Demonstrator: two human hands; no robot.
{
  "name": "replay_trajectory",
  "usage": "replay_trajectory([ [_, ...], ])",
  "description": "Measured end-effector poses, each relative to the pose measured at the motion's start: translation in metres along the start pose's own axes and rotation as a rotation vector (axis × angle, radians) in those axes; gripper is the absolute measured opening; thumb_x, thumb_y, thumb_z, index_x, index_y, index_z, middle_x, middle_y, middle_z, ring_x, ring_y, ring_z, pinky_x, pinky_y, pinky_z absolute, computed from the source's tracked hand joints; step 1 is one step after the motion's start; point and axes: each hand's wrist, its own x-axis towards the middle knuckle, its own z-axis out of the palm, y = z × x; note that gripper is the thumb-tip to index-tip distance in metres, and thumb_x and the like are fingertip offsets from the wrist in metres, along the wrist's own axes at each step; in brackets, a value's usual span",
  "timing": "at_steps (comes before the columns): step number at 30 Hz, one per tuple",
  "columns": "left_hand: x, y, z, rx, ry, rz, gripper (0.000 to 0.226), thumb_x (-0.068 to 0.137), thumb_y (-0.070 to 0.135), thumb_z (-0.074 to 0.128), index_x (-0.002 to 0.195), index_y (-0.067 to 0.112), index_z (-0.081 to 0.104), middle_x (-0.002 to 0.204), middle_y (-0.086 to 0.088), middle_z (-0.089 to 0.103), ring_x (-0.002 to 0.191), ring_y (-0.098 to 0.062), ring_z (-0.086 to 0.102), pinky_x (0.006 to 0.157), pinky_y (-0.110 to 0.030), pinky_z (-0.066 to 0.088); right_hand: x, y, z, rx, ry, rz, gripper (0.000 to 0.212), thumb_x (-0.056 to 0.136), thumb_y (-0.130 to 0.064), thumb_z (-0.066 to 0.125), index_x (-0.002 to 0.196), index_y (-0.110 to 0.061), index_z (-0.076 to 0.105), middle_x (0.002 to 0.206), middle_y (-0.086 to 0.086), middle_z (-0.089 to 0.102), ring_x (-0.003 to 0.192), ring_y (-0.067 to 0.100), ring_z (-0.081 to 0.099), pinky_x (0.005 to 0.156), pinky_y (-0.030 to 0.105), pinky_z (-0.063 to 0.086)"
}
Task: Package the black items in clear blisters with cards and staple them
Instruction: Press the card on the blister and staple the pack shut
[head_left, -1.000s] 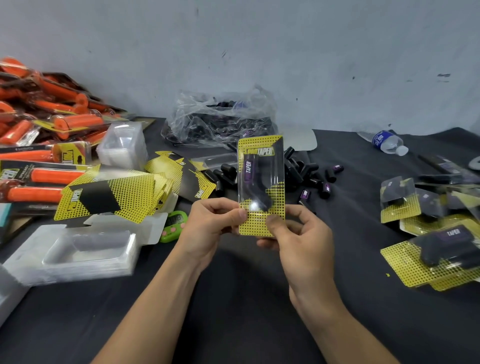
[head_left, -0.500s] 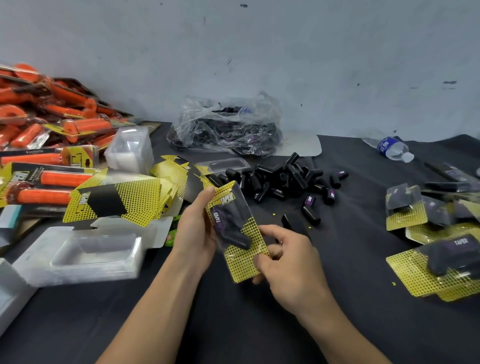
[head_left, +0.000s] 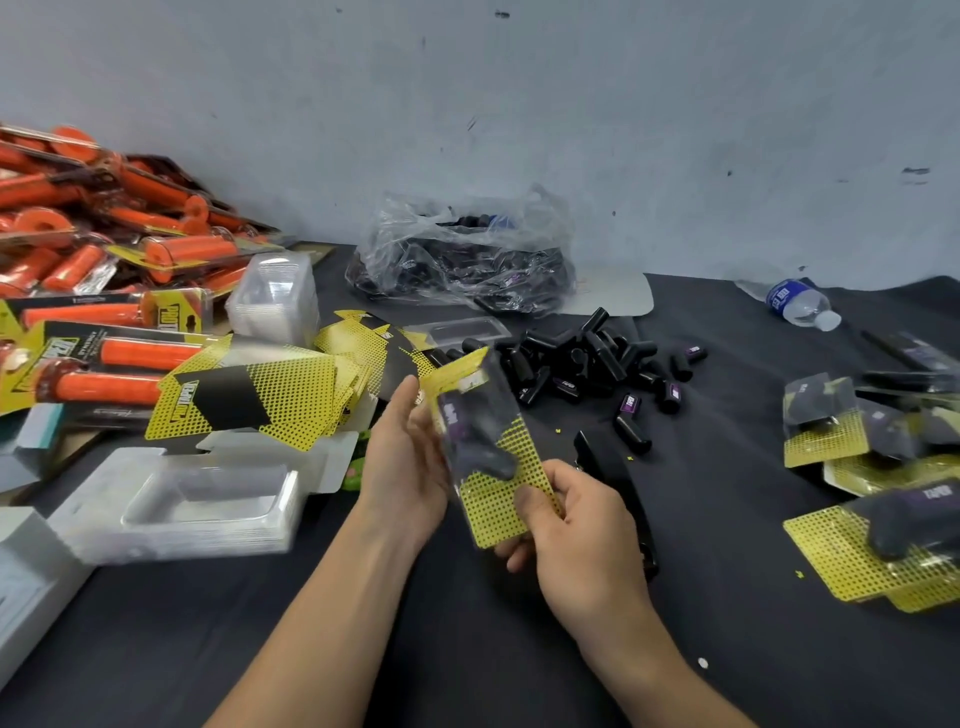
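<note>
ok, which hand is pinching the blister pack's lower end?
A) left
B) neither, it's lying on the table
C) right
C: the right hand pinches the lower end of the blister pack, while the left hand lies with straight fingers along its side.

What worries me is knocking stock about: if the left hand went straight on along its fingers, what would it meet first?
Probably the loose yellow-and-black cards lying just beyond the left hand's fingertips, though the hand may pass above them: height is unclear.
</note>
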Motion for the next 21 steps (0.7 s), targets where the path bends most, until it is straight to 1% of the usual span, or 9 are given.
replay_trajectory([
  [1,0.0,-0.002,0.0,0.074,-0.05,-0.002,0.047,0.086,0.052,0.061,0.094,0.009,0.08,0.094,-0.012,0.078,0.085,-0.023,0.072,0.088,-0.038,0.056,0.0,0.001,0.002,0.063,0.03,0.002,0.026,0.106,-0.012,0.053,0.086,-0.019,0.068,0.069,0.004,0.074,0.054,0.02,0.07,0.054,0.034,0.056],
  [2,-0.002,-0.004,0.001,0.162,-0.089,-0.004,0.047,0.083,0.052,0.064,0.098,0.011,0.081,0.101,-0.014,0.077,0.091,-0.026,0.071,0.091,-0.041,0.052,0.0,0.002,0.003,0.12,0.062,0.005,0.026,0.107,-0.011,0.052,0.088,-0.02,0.068,0.072,0.004,0.074,0.055,0.021,0.071,0.053,0.035,0.057],
  [4,-0.003,-0.006,0.001,0.357,-0.175,0.025,0.033,0.078,0.034,0.073,0.102,0.014,0.081,0.103,-0.013,0.076,0.092,-0.029,0.067,0.086,-0.042,0.051,0.001,0.001,0.004,0.229,0.126,0.024,0.025,0.107,-0.009,0.051,0.095,-0.023,0.069,0.08,0.003,0.077,0.061,0.023,0.074,0.056,0.034,0.06],
  [6,-0.002,-0.009,0.0,0.504,-0.261,0.036,0.035,0.078,0.015,0.068,0.111,0.011,0.079,0.107,-0.016,0.075,0.094,-0.03,0.068,0.084,-0.042,0.052,0.003,0.001,0.002,0.327,0.178,0.043,0.028,0.106,-0.005,0.051,0.102,-0.025,0.069,0.089,0.002,0.078,0.068,0.024,0.077,0.06,0.032,0.063],
  [9,-0.002,-0.015,-0.003,0.623,-0.298,0.052,0.028,0.08,0.014,0.07,0.106,0.01,0.08,0.103,-0.017,0.077,0.089,-0.026,0.072,0.077,-0.035,0.058,0.004,0.002,-0.001,0.389,0.216,0.055,0.031,0.104,0.001,0.051,0.109,-0.024,0.068,0.096,0.001,0.078,0.075,0.023,0.079,0.063,0.031,0.064],
  [11,-0.003,-0.016,-0.005,0.67,-0.289,0.073,0.027,0.076,0.02,0.079,0.102,0.012,0.081,0.102,-0.017,0.078,0.089,-0.026,0.073,0.08,-0.037,0.06,0.005,0.002,-0.002,0.402,0.228,0.06,0.033,0.103,0.005,0.051,0.109,-0.024,0.067,0.097,-0.001,0.078,0.076,0.023,0.079,0.065,0.031,0.064],
  [14,-0.003,-0.016,-0.007,0.703,-0.286,0.097,0.038,0.066,0.028,0.088,0.101,0.014,0.082,0.1,-0.017,0.078,0.089,-0.026,0.074,0.085,-0.042,0.058,0.005,0.003,-0.002,0.369,0.242,0.05,0.037,0.1,0.009,0.052,0.107,-0.024,0.067,0.096,-0.004,0.078,0.076,0.021,0.079,0.066,0.036,0.065],
  [18,-0.004,-0.015,-0.007,0.597,-0.317,0.071,0.043,0.061,0.019,0.09,0.102,0.01,0.082,0.098,-0.018,0.078,0.086,-0.026,0.076,0.076,-0.036,0.062,0.006,0.006,-0.002,0.318,0.25,0.032,0.044,0.094,0.012,0.056,0.103,-0.03,0.066,0.093,-0.004,0.079,0.073,0.018,0.078,0.068,0.041,0.065],
  [21,-0.004,-0.014,-0.005,0.562,-0.305,0.067,0.044,0.058,0.016,0.094,0.1,0.01,0.082,0.099,-0.019,0.078,0.084,-0.027,0.077,0.072,-0.035,0.064,0.007,0.007,-0.004,0.319,0.232,0.018,0.048,0.092,0.012,0.059,0.098,-0.035,0.067,0.091,-0.006,0.079,0.071,0.019,0.078,0.067,0.041,0.065],
])
